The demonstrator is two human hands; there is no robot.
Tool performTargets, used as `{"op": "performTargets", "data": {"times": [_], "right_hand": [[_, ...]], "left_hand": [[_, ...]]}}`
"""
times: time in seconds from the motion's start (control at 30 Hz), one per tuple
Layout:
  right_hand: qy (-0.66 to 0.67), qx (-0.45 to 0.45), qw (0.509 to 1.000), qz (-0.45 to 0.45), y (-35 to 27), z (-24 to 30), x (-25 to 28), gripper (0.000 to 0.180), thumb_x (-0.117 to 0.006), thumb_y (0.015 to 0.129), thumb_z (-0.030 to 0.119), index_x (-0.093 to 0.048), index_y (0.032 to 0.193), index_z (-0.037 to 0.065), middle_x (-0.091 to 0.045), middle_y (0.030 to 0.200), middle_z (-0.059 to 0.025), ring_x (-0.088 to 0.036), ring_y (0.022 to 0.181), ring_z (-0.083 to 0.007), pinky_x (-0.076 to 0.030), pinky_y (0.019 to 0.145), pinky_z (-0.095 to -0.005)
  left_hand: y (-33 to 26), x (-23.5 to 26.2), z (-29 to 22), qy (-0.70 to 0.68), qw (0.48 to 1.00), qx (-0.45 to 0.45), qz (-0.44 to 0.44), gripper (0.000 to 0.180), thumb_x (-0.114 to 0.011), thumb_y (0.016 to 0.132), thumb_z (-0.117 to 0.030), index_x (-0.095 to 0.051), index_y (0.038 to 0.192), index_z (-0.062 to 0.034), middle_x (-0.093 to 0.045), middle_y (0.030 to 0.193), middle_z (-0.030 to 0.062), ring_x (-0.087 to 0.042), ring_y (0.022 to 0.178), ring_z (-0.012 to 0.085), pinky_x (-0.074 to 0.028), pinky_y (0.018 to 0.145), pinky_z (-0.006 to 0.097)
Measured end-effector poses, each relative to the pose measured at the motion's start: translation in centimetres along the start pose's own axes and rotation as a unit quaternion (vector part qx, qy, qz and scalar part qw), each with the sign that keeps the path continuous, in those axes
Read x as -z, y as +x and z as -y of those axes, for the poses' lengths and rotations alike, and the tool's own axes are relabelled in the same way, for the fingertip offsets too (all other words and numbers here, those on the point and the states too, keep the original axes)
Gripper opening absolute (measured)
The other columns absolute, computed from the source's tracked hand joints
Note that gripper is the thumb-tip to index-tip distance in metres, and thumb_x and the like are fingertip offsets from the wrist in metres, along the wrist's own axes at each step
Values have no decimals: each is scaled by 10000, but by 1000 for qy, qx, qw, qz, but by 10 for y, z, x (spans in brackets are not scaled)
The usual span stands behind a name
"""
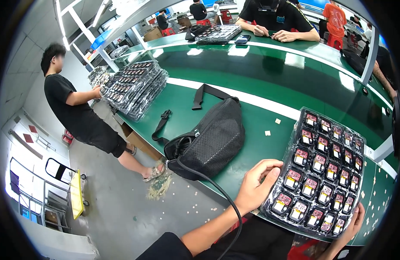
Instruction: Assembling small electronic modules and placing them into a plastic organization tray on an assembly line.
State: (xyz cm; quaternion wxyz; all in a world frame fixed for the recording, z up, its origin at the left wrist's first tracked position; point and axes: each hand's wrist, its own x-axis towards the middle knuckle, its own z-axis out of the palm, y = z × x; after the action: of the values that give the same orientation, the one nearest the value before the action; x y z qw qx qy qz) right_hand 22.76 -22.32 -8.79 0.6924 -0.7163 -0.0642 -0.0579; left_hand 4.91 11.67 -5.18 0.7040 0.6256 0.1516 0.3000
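A clear plastic blister tray (291,223) rests at the near right of the green table, partly over my lap. Its pockets hold several small black devices (322,193) with red, white and yellow faces. My left hand (258,184) grips the tray's left edge, thumb and curled fingers together there. Around the lower right edge wraps my right hand (356,223), its fingers partly hidden by the tray. Left of the tray lies a black mesh waist bag (219,138) with its strap and buckles loose. A black cable (228,197) runs from the bag across my left forearm.
Stacked filled trays (137,89) stand at the table's far left, beside a standing person (74,95). Across the green conveyor belt (260,65) sits another person (280,19) near more trays (217,34) and a phone (242,39). Small pale squares lie scattered on table and floor.
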Motion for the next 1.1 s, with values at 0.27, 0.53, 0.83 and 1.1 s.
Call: {"op": "performTargets", "data": {"times": [0.27, 0.53, 0.83, 1.1], "right_hand": [[-31, 9, 999, 1, 5, -6, 6, 302, -493, 1057, 195, -566, 1228, -43, -637, 1067, -70, -608, 882, -86, -517, 779, -244], [-27, 4, 1000, -3, 2, -1, 1, 289, -482, 1061, 192, -572, 1210, -39, -632, 1049, -56, -601, 883, -71, -514, 782, -240], [-25, -1, 1000, -9, 3, -6, 1, 296, -486, 1060, 192, -569, 1219, -43, -634, 1067, -57, -597, 910, -80, -508, 809, -248], [19, -12, 999, -29, -12, 21, -7, 268, -506, 1048, 168, -578, 1189, -48, -635, 1047, -63, -585, 912, -103, -481, 830, -253]], "left_hand": [[1, -3, -2, -21, 1000, 1, -13, 298, -535, 1040, -163, -562, 1247, 50, -655, 1155, 120, -609, 1085, 157, -474, 970, 312], [2, -3, -3, -20, 1000, 15, -3, 292, -532, 1040, -159, -559, 1244, 49, -650, 1169, 121, -605, 1098, 155, -469, 979, 308], [-2, -1, -6, -38, 999, 15, -6, 291, -529, 1042, -161, -561, 1242, 48, -650, 1170, 122, -612, 1104, 166, -475, 989, 319], [2, -9, -1, -27, 999, 6, -31, 249, -525, 1035, -126, -598, 1197, 49, -664, 1139, 117, -625, 1077, 177, -487, 976, 330]]}}
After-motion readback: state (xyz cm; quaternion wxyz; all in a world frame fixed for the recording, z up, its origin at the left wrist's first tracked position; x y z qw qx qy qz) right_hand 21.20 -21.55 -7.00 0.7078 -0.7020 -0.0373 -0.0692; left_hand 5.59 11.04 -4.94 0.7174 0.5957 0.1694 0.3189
